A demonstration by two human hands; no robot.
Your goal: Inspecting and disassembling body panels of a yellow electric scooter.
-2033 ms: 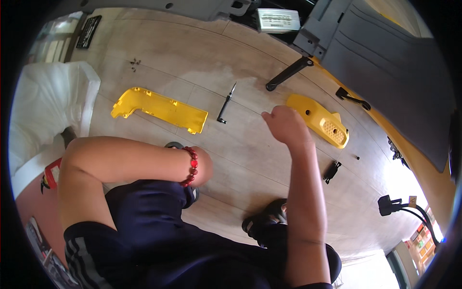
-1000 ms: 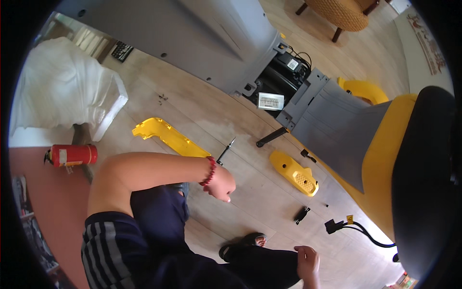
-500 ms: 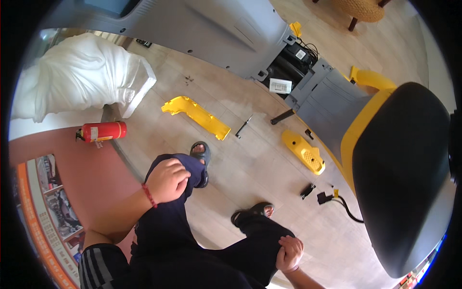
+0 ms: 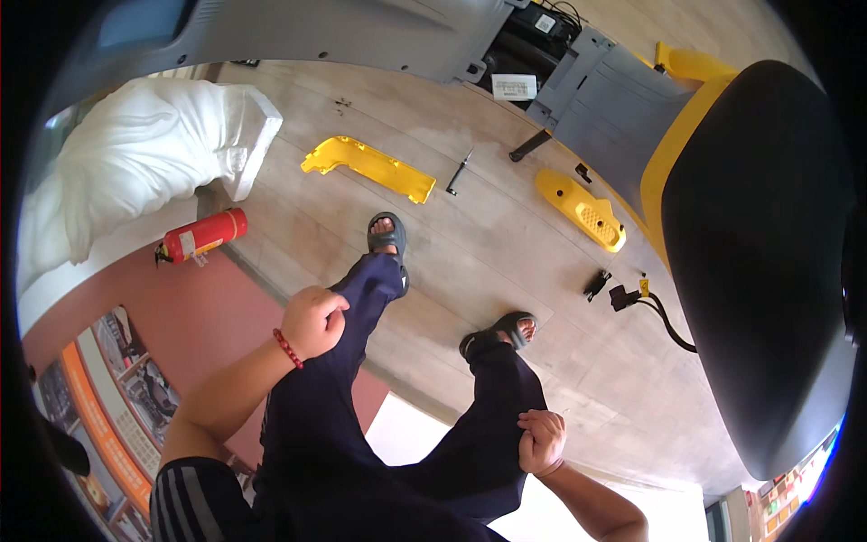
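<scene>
My left hand [image 4: 313,322], with a red bead bracelet at its wrist, is closed over my left trouser leg [image 4: 363,282]. Its fingertips are hidden, so what they may grip does not show. On the other leg, my right hand [image 4: 542,442] is closed with its fingers curled against the dark trouser leg [image 4: 501,397], pinching the cloth. In front of my sandalled feet lie a long yellow plastic cover [image 4: 370,169] and a thin dark hand tool [image 4: 459,172]. A yellow footrest-like panel [image 4: 582,210] lies farther right.
A grey and yellow scooter [image 4: 623,95] with a black seat [image 4: 750,253] lines the far and right sides, its floor compartment [image 4: 528,54] uncovered. A black cable connector [image 4: 623,298] hangs near small black parts [image 4: 597,285]. At left stand a red fire extinguisher [image 4: 206,235] and a white draped sculpture [image 4: 149,167].
My view has shifted, and the floor things sit higher in the picture. My left hand has gone from lying over the knee to a closed shape higher up the leg. The right fingers curl tighter.
</scene>
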